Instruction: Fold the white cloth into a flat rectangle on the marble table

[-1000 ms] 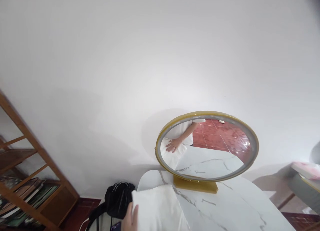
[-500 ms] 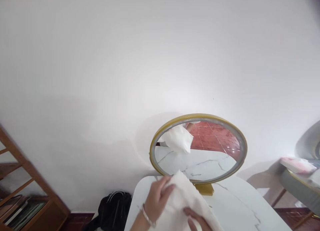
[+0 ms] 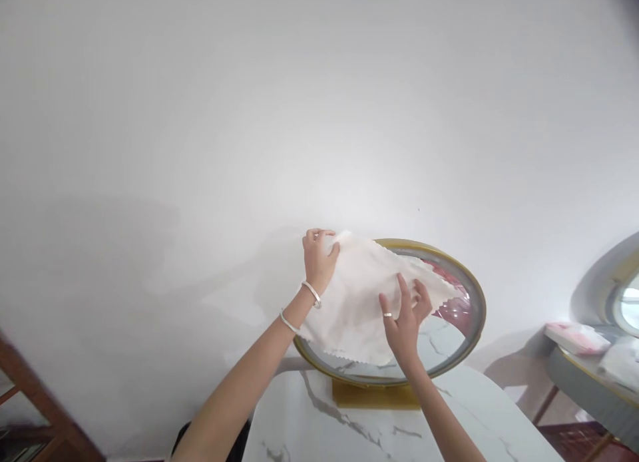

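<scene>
My left grip [image 3: 319,259] is grasping the upper-left edge of a white cloth [image 3: 357,289], which is covering much of a gold-rimmed mirror [image 3: 444,342] standing on a marbled tabletop [image 3: 474,415]. My right grip [image 3: 406,323] is resting unclenched, fingers spread over the cloth.

A white table [image 3: 294,429] with grey veins and rounded far corners carries the gold base [image 3: 374,395] of an oval mirror [image 3: 452,332] toward its far side. To the right, a grey table [image 3: 574,374] bears a pink-and-white packet [image 3: 576,337] and, right of it, a whitish bundle [image 3: 624,363].
</scene>
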`<move>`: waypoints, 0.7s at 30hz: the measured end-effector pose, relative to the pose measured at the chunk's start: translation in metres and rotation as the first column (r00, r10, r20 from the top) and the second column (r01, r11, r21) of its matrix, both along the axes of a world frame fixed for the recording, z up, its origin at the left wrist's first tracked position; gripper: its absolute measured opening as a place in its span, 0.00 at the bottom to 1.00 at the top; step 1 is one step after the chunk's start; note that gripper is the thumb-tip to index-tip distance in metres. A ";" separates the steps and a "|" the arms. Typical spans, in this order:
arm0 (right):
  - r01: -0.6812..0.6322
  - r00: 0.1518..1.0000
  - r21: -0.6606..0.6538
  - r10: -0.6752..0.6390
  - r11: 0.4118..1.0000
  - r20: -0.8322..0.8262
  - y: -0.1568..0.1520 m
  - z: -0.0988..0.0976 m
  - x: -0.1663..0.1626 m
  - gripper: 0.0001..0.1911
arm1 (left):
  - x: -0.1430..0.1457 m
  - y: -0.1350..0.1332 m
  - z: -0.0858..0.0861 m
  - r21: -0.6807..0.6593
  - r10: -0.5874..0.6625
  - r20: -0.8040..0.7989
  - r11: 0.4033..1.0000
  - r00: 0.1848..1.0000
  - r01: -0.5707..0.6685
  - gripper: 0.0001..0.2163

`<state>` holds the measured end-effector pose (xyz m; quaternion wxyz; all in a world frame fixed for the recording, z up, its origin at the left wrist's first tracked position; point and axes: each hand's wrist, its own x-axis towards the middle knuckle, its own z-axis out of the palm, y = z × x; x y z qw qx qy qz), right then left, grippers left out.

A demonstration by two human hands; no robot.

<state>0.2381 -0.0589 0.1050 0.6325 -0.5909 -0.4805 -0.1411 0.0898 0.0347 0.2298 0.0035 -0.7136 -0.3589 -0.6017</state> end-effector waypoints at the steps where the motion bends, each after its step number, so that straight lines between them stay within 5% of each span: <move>1: 0.035 0.999 -0.026 -0.034 0.999 0.033 0.002 -0.004 -0.001 0.31 | 0.003 -0.001 -0.005 0.045 -0.026 -0.002 0.999 1.000 0.026 0.05; 4: 0.057 0.994 -0.075 -0.050 0.996 0.094 0.007 -0.018 -0.003 0.34 | 0.006 -0.007 -0.018 0.132 -0.151 -0.182 0.975 0.972 0.177 0.11; 7: 0.063 0.988 -0.086 -0.050 0.994 0.148 0.011 -0.020 -0.002 0.36 | 0.004 -0.010 -0.026 0.137 -0.132 -0.350 0.972 0.927 0.190 0.16; 13: 0.147 0.917 -0.037 -0.122 0.988 0.380 0.027 0.008 -0.005 0.37 | -0.018 -0.003 -0.048 0.239 -0.117 -0.224 0.956 0.968 0.171 0.16; 17: 0.144 0.796 0.040 -0.140 0.989 0.588 0.046 0.019 -0.022 0.39 | -0.042 -0.005 -0.098 0.100 -0.034 0.001 0.994 0.999 0.034 0.17; 21: 0.010 0.613 -0.035 0.022 0.999 0.790 0.056 -0.012 -0.037 0.33 | -0.057 -0.015 -0.170 -0.028 0.109 0.114 0.994 0.987 -0.107 0.23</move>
